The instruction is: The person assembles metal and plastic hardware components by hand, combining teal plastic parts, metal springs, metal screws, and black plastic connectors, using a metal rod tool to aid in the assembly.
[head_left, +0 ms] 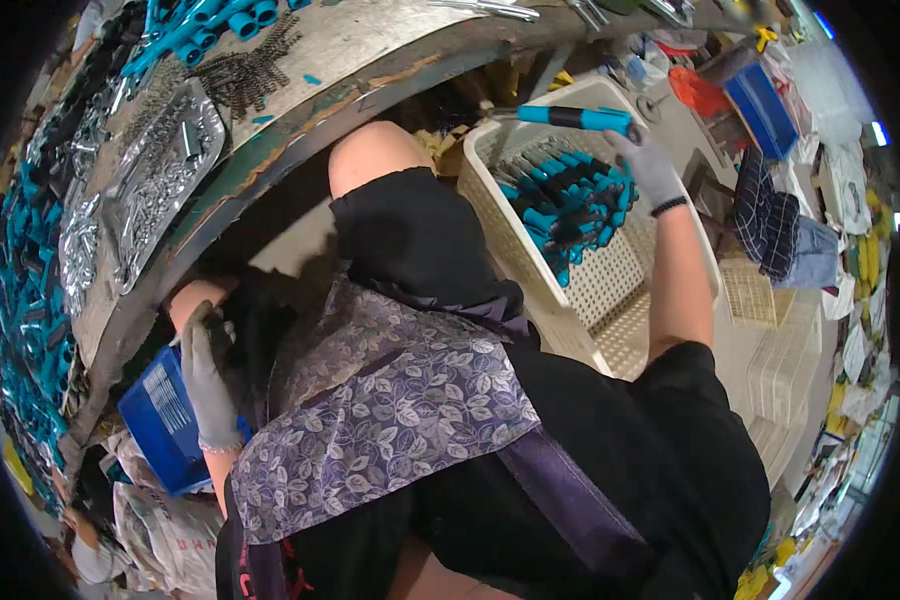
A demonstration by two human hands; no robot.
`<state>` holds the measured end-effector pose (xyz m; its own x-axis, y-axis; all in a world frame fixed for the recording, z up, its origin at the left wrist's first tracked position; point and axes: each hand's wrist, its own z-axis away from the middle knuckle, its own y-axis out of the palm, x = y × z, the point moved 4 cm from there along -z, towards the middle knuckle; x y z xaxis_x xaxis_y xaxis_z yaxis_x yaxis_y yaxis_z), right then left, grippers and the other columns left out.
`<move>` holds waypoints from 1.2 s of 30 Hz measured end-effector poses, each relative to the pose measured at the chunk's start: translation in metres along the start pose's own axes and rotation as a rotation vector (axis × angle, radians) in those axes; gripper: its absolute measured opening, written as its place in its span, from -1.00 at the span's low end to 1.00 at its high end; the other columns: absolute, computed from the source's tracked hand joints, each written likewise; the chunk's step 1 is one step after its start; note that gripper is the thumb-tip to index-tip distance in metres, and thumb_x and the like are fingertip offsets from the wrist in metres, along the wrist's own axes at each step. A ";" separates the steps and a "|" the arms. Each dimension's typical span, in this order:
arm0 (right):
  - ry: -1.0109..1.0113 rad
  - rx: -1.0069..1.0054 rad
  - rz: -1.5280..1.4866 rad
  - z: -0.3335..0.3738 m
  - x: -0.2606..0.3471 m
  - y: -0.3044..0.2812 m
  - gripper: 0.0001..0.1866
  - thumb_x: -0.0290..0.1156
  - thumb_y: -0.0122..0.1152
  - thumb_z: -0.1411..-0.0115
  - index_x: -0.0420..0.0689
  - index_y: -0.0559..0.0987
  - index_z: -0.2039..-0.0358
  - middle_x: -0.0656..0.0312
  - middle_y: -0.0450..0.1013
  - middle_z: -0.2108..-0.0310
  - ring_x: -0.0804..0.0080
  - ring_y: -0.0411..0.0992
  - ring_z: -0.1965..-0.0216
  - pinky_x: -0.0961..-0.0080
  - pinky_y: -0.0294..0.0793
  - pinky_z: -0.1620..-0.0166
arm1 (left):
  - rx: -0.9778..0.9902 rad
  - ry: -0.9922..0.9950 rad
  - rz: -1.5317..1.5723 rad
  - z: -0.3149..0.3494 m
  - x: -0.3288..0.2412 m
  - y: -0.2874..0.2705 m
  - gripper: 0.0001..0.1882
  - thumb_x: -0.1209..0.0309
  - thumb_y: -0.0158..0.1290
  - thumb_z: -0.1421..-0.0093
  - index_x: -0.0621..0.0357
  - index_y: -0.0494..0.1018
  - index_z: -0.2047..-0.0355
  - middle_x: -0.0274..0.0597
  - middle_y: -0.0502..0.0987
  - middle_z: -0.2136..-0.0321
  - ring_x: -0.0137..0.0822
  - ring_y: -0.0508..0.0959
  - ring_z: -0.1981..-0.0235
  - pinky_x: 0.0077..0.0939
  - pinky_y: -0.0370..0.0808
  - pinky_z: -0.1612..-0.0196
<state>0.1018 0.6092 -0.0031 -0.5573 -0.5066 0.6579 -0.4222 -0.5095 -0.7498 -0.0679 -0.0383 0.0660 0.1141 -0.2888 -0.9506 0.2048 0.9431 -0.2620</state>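
Observation:
My right hand (pixel 650 168), in a pale grey glove, grips the end of a screwdriver (pixel 570 118) with a teal-and-black handle. Its metal shaft points left, over the far rim of a cream plastic basket (pixel 610 285). Several similar teal-and-black screwdrivers (pixel 560 205) lie heaped in the basket, shafts toward the far left. My left hand (pixel 205 365), also gloved, is low at the left by my knee, beside a blue bin (pixel 175 455) of thin metal rods (pixel 167 395). Its fingers look stretched out and apart, with nothing visible in them.
A worktop (pixel 370 45) curves along the left and far side. On it are a metal tray (pixel 170 170) of small shiny parts, springs (pixel 245 75), teal tubes (pixel 210 30) and a teal-and-black pile (pixel 30 300). Another blue bin (pixel 760 108) and stacked cream baskets (pixel 780 375) stand at right.

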 end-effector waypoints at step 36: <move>-1.174 0.585 -0.105 0.059 0.545 0.169 -0.72 -0.36 0.19 -0.20 -0.19 0.63 0.11 -0.04 0.58 0.12 0.09 0.54 0.03 0.29 0.47 -0.05 | 0.070 0.249 0.076 -0.057 -0.080 -0.087 -0.70 0.44 0.04 -0.32 0.29 0.47 -0.02 -0.19 0.58 0.18 -0.38 0.56 0.18 -0.46 0.51 0.09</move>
<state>-0.2308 0.2061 0.2327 0.5330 -0.5943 0.6022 0.1098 -0.6572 -0.7457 -0.1506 -0.0883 0.1550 -0.1092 -0.1598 -0.9811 0.2727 0.9443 -0.1842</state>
